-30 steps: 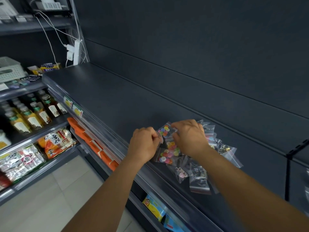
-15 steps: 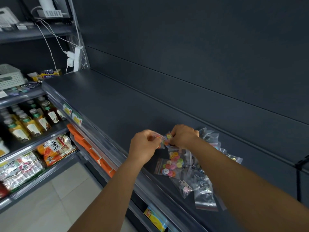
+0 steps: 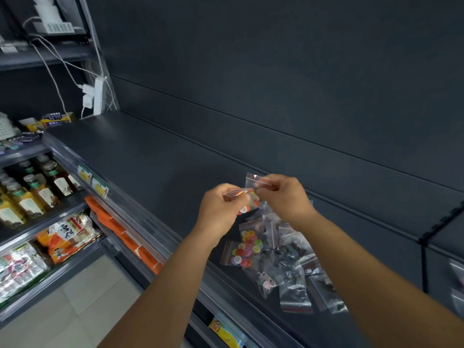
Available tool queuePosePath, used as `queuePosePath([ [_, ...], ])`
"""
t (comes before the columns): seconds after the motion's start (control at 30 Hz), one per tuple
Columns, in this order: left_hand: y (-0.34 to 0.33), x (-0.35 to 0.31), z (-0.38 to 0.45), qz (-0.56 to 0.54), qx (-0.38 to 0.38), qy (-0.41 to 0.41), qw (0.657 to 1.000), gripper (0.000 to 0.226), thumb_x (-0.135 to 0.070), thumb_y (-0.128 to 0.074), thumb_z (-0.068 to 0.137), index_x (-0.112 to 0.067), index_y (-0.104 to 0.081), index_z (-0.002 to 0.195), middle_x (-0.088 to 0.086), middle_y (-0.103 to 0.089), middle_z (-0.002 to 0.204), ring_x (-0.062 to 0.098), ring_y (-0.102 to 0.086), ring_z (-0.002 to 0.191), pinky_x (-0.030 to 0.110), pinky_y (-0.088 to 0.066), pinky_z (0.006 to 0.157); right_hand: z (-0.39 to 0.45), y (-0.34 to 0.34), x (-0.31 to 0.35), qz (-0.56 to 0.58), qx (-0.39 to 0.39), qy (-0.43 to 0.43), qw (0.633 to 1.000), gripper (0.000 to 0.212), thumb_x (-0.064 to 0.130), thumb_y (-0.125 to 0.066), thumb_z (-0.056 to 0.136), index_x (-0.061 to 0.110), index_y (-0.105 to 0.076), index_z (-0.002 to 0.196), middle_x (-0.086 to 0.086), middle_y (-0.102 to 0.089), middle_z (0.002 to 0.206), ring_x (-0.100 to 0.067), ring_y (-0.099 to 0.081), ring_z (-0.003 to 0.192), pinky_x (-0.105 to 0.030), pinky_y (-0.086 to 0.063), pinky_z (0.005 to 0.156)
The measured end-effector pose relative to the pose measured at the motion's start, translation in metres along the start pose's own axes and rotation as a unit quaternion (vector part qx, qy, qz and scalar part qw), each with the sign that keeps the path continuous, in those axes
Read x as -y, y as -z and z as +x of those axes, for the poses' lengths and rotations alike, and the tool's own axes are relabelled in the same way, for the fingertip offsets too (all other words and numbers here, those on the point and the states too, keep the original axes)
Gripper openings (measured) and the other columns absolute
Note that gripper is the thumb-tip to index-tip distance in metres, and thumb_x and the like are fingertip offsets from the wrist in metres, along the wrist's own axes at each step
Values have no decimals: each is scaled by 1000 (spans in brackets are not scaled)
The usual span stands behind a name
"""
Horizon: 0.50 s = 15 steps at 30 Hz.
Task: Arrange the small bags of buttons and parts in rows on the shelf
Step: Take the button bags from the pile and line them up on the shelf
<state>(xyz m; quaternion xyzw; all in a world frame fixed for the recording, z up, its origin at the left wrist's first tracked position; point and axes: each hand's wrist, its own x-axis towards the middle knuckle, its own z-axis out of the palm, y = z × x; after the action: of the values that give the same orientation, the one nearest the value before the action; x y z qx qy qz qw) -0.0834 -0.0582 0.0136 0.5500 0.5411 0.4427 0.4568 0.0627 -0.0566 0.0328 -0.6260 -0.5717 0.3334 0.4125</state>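
Our left hand [image 3: 221, 209] and right hand [image 3: 283, 194] are both raised just above the shelf [image 3: 150, 156], each pinching thin plastic between thumb and fingertips. The left grips the red-striped top of a bag [image 3: 247, 203] of coloured buttons; the right holds a clear bag edge [image 3: 256, 180] just beside it. We cannot tell whether these are two bags stuck together or one.

We judge these bags to be very light, limp and slick, with loose buttons that slide to the low end, so the stiffer zip strip at the top is the best place to hold. A pinch lower down would likely slip or bunch the film.

The rest lie in a loose pile [image 3: 281, 259] under our right wrist, overlapping, near the shelf's front lip [image 3: 160, 222]. Some sit close enough that a careless sweep could push them off.

To the left and behind the pile the dark shelf is bare up to the back wall [image 3: 301, 84], so there is plenty of room for rows. On the right, a divider [image 3: 426, 237] closes off the space.
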Motion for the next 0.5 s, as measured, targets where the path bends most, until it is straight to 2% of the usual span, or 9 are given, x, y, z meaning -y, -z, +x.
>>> queuePosePath([
  [0.07,-11,-7,-2,-4,14,-3,1000,9,-24,-68,83,-15,-67,83,3,-70,82,14,-63,72,34,-53,72,-11,13,3,61,8,-16,998,8,15,-64,88,16,-70,83,9,-61,60,1,-50,47,-13,-39,49],
  [0.13,-24,-13,-5,-14,20,-10,1000,10,-21,-69,82,-13,-66,87,3,-70,82,14,-63,70,33,-53,68,-22,27,3,102,20,-33,994,12,18,-62,90,13,-72,87,6,-63,59,-10,-52,57,-20,-43,55],
  [0.2,-38,-19,-9,-27,26,-16,999,13,-15,-71,81,-14,-65,92,2,-70,84,12,-65,67,29,-54,63,-33,40,0,123,26,-42,991,14,20,-62,91,11,-73,88,-5,-65,68,-17,-54,63,-28,-45,61],
  [0.27,-53,-26,-14,-27,51,-25,998,12,-12,-72,80,-17,-65,88,-2,-70,78,7,-64,61,25,-52,60,-45,55,-4,130,12,-50,990,14,19,-62,91,11,-72,88,-8,-66,73,-12,-58,61,-23,-48,60],
  [0.37,-77,-36,-24,-19,86,-43,995,9,-11,-72,79,-17,-67,76,-4,-67,69,4,-59,57,22,-47,59,-64,80,-12,168,2,-62,984,6,10,-65,87,12,-70,84,4,-68,66,-6,-61,59,-17,-49,57],
  [0.43,-96,-44,-32,-16,109,-39,993,6,-14,-73,78,-14,-67,80,0,-69,75,8,-60,63,24,-49,61,-77,99,-17,166,-8,-70,984,6,4,-68,83,9,-69,85,1,-69,69,-9,-62,62,-16,-50,58],
  [0.5,-115,-53,-41,-23,141,-26,989,12,-17,-75,77,-12,-67,84,5,-71,81,14,-64,69,32,-55,67,-91,118,-21,149,-28,-75,986,7,1,-69,81,7,-68,84,-4,-68,71,-10,-62,63,-17,-50,59],
])
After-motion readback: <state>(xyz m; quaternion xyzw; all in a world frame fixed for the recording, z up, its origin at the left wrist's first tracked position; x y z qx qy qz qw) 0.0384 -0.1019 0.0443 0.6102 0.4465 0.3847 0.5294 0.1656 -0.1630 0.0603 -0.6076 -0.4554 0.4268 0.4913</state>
